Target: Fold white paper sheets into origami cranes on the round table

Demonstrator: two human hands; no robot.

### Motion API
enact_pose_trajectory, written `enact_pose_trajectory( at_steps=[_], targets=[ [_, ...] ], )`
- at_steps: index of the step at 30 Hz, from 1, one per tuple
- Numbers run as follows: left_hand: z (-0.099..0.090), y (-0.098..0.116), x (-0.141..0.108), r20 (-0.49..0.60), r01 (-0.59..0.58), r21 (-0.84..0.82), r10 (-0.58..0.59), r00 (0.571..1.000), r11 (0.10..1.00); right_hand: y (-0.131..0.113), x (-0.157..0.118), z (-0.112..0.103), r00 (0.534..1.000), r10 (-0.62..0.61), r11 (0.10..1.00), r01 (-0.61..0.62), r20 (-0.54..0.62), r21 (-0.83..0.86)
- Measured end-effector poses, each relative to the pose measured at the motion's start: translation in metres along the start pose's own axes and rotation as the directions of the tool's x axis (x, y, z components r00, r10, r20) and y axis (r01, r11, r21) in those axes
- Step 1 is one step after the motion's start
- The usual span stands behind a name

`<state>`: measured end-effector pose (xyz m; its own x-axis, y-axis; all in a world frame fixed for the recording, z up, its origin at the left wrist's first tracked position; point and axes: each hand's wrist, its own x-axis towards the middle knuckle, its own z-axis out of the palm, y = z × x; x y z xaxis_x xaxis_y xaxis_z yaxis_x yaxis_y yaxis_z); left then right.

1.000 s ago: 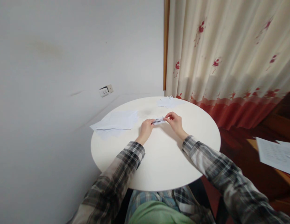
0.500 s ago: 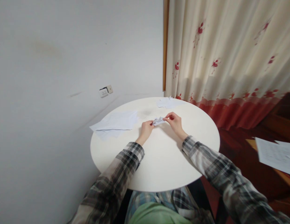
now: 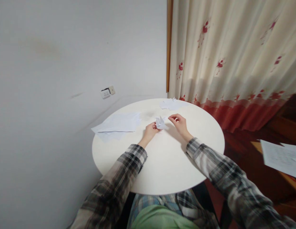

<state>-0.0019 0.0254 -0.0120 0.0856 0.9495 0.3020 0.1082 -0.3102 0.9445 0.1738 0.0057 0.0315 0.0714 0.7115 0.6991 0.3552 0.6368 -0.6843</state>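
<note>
Folded paper [image 3: 160,123] and table [image 3: 167,165] are white — sleeves [image 3: 124,171] black-and-white plaid, curtain [image 3: 229,38] cream with red flowers [image 3: 220,64].

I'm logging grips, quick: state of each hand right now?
Left hand: closed on the folded paper.
Right hand: pinched closed beside it, nothing visibly held.

Left hand [image 3: 149,132] is holding folded paper [image 3: 160,123], right hand [image 3: 180,123] is hovering just beside it, sheets [image 3: 119,122] are lying at left on a table [image 3: 168,165], curtain [image 3: 229,41] is hanging beyond.
</note>
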Motion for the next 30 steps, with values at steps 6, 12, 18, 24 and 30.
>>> enact_pose_trajectory(
  at_steps=[6,12,18,24,30],
  targets=[
    [0.002,0.008,-0.007,0.083,-0.023,0.035,0.020,0.996,0.999,0.005,-0.002,0.006,0.984,-0.079,0.996,0.085,0.160,-0.026],
    [-0.005,0.023,-0.014,0.145,-0.100,0.179,0.075,0.987,0.979,0.020,0.000,0.006,0.982,-0.058,0.993,0.075,0.180,-0.092],
    [-0.008,0.024,-0.008,0.116,-0.048,0.041,0.043,0.992,0.998,0.029,-0.002,0.004,0.956,-0.082,0.977,0.132,0.283,-0.165],
    [-0.006,0.011,-0.006,0.055,-0.064,0.116,0.057,0.997,0.991,0.028,-0.004,0.006,0.929,-0.079,0.967,0.160,0.361,-0.200],
    [-0.007,0.005,-0.003,0.036,0.031,-0.036,-0.030,0.999,0.999,0.028,-0.003,0.002,0.913,-0.062,0.961,0.164,0.403,-0.223]
  ],
)
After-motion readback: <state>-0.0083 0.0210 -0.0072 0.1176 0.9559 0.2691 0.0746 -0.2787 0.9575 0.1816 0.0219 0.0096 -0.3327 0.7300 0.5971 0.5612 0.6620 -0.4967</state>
